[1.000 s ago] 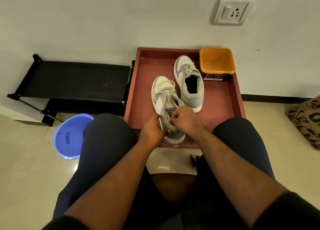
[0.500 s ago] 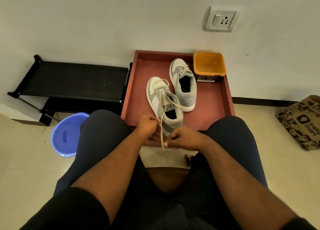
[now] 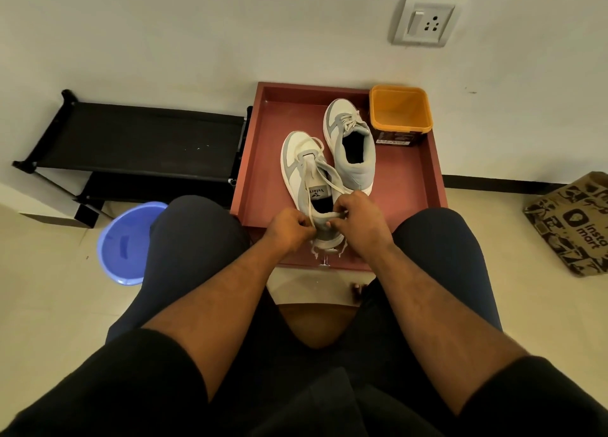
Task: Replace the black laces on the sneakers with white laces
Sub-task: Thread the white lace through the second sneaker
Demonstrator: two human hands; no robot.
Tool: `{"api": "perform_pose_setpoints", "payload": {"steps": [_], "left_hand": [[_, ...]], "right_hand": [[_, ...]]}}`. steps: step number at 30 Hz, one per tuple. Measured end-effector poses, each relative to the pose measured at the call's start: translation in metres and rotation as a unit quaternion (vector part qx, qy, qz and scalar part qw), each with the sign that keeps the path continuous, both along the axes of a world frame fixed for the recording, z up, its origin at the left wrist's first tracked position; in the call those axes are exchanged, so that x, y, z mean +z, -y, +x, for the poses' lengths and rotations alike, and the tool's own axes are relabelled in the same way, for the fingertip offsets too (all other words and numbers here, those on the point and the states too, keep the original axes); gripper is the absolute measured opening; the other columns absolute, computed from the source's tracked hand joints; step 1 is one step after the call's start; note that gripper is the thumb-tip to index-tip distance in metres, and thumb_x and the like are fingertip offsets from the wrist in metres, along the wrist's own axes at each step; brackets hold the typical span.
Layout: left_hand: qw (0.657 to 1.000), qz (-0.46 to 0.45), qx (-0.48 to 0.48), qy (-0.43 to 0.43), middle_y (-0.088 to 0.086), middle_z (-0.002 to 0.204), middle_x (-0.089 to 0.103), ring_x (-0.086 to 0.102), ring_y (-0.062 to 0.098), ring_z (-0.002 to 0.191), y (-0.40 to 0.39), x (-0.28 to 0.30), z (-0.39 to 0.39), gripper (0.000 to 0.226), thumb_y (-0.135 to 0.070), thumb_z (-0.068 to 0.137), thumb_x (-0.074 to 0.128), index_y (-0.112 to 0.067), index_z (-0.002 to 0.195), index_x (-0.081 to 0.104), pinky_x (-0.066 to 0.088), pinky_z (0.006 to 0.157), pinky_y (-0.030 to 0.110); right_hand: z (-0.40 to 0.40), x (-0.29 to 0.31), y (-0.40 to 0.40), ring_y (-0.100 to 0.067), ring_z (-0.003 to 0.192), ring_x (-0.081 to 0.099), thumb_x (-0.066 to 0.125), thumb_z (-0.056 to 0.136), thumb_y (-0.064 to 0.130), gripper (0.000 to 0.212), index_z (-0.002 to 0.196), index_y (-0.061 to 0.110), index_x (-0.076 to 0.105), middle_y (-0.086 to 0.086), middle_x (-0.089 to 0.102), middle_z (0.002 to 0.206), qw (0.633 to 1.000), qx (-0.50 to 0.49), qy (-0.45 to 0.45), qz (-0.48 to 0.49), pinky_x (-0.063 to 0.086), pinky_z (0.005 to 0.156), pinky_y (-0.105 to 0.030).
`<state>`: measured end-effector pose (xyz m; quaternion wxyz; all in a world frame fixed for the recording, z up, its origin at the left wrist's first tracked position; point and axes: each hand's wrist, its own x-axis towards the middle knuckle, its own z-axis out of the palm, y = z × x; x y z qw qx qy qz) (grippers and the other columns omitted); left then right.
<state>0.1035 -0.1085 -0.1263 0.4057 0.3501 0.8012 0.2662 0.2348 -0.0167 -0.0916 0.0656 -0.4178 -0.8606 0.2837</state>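
We see two grey-and-white sneakers lying on a red tray [image 3: 256, 160] set against the wall in the upper middle of the frame. The near sneaker [image 3: 304, 170] lies toe-away from us at the tray's centre, its heel at the lower edge of the tray; the far sneaker [image 3: 352, 147] lies just to its right and further up, and the two touch or nearly touch along their sides. Both carry white laces. The near shoe's white lace [image 3: 324, 181] runs loose from the eyelets down toward the heel, one strand on each side.

The left hand [image 3: 289, 227] has its fingers curled and pinches the left strand beside the heel. The right hand [image 3: 358, 217] has its fingers curled over the heel collar of the near sneaker, where the right strand runs in under it; we cannot tell whether it pinches the strand too. The two hands sit close together, the heel between them, not touching each other.

An orange tub [image 3: 399, 115] stands in the tray's upper right corner. At the left of the frame are a black shoe rack [image 3: 131, 140] and, below it, a blue basin [image 3: 123, 242] on the floor. A printed paper bag [image 3: 572, 222] lies at the right edge, and a wall socket [image 3: 426, 23] is at the upper right
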Motion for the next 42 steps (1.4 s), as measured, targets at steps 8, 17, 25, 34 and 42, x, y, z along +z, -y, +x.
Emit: {"api": "perform_pose_setpoints", "payload": {"steps": [8, 17, 25, 34, 42], "left_hand": [[0.991, -0.103, -0.041, -0.080, 0.008, 0.100, 0.069, 0.064, 0.025, 0.091, 0.003, 0.005, -0.009, 0.030, -0.031, 0.082, 0.073, -0.014, 0.107, 0.067, 0.053, 0.082, 0.037], [0.995, 0.077, 0.068, -0.018, -0.004, 0.109, 0.059, 0.056, 0.013, 0.101, 0.008, 0.012, 0.000, 0.086, -0.023, 0.067, 0.088, -0.019, 0.137, 0.039, 0.046, 0.082, 0.027], [0.992, 0.062, 0.096, -0.050, 0.000, 0.106, 0.066, 0.063, 0.019, 0.098, 0.006, 0.012, 0.001, 0.065, -0.026, 0.068, 0.088, -0.020, 0.121, 0.051, 0.055, 0.082, 0.035], [0.986, 0.020, 0.167, 0.005, 0.018, 0.089, 0.071, 0.067, 0.025, 0.075, 0.006, 0.017, -0.011, 0.021, 0.007, 0.077, 0.073, -0.008, 0.089, 0.064, 0.060, 0.076, 0.041], [0.992, -0.117, 0.000, -0.038, 0.017, 0.073, 0.072, 0.072, 0.030, 0.068, 0.007, 0.006, 0.002, 0.009, -0.001, 0.084, 0.065, -0.001, 0.077, 0.070, 0.061, 0.068, 0.045]], "right_hand": [[-0.005, -0.003, 0.006, -0.010, 0.066, 0.058, 0.075, 0.082, 0.021, 0.013, 0.080, 0.011, 0.068, -0.001, 0.066, 0.076, 0.984, -0.057, -0.121, -0.118, 0.047, 0.059, -0.018], [-0.012, -0.029, -0.017, -0.017, 0.078, 0.064, 0.051, 0.085, -0.002, 0.032, 0.108, 0.012, 0.069, 0.003, 0.068, 0.083, 0.964, -0.130, -0.090, -0.215, 0.055, 0.075, -0.032], [-0.004, -0.017, -0.003, -0.021, 0.052, 0.056, 0.050, 0.084, -0.012, 0.028, 0.067, 0.007, 0.061, -0.016, 0.061, 0.065, 0.954, -0.073, 0.031, -0.289, 0.046, 0.046, -0.024], [-0.003, -0.016, -0.004, -0.007, 0.071, 0.056, 0.071, 0.076, 0.003, 0.028, 0.099, 0.014, 0.060, 0.004, 0.063, 0.083, 0.973, -0.095, -0.049, -0.206, 0.044, 0.058, -0.016], [-0.008, -0.015, 0.011, -0.014, 0.099, 0.062, 0.084, 0.069, 0.009, 0.060, 0.122, 0.013, 0.056, 0.007, 0.062, 0.099, 0.964, -0.070, -0.141, -0.214, 0.052, 0.087, -0.028]]}}
